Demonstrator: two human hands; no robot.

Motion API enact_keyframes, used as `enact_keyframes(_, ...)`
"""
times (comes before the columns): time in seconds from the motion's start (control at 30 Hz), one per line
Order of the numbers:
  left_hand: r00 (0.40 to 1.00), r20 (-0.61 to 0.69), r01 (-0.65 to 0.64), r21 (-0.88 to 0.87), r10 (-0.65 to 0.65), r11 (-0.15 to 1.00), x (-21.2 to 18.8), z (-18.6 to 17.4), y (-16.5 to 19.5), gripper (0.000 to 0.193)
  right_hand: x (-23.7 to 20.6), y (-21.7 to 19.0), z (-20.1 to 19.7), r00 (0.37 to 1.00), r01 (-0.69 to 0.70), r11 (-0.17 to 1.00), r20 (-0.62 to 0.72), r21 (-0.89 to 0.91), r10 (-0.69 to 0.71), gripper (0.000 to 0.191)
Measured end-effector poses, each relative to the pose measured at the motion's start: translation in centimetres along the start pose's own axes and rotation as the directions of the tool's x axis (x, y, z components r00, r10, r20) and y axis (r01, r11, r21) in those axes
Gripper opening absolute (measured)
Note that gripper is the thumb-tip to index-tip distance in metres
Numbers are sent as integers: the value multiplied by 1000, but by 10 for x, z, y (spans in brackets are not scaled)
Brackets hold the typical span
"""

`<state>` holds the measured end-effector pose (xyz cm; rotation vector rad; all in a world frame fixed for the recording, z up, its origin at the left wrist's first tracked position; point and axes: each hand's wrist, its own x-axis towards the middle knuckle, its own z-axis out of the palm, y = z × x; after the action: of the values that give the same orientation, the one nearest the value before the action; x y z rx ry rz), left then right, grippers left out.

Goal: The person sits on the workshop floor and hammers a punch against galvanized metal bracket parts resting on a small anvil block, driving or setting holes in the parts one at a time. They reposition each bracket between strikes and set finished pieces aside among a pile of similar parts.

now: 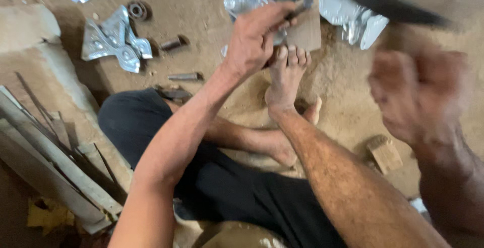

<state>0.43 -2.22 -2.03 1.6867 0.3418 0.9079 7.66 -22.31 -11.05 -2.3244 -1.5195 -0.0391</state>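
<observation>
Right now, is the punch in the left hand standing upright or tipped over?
Tipped. The dark punch slants up to the right out of the left hand, over the metal sheet.

Bare dirt floor, scattered metal scraps

A dark, thin metal punch stands tilted on a flat grey-brown plate lying on sandy ground.
</observation>
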Motion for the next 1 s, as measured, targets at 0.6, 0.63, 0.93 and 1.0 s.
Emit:
enact_keyframes(0.6,926,45,327,-592,-375,736,17,-5,-8,25,105,9,-252,900,-339,722,431,603,63,52)
enact_keyframes(0.63,917,77,352,-622,-392,700,16,-7,-7,26,103,3,-252,888,-382,689,451,616,88,53)
enact_keyframes(0.93,999,42,-11,-14,12,1000,7,-12,3,37,79,-71,-80,999,-35,999,14,15,34,44)
enact_keyframes(1.0,999,43,-10,-8,10,1000,7,-12,4,38,31,-38,-35,1000,-28,999,-1,43,28,44)
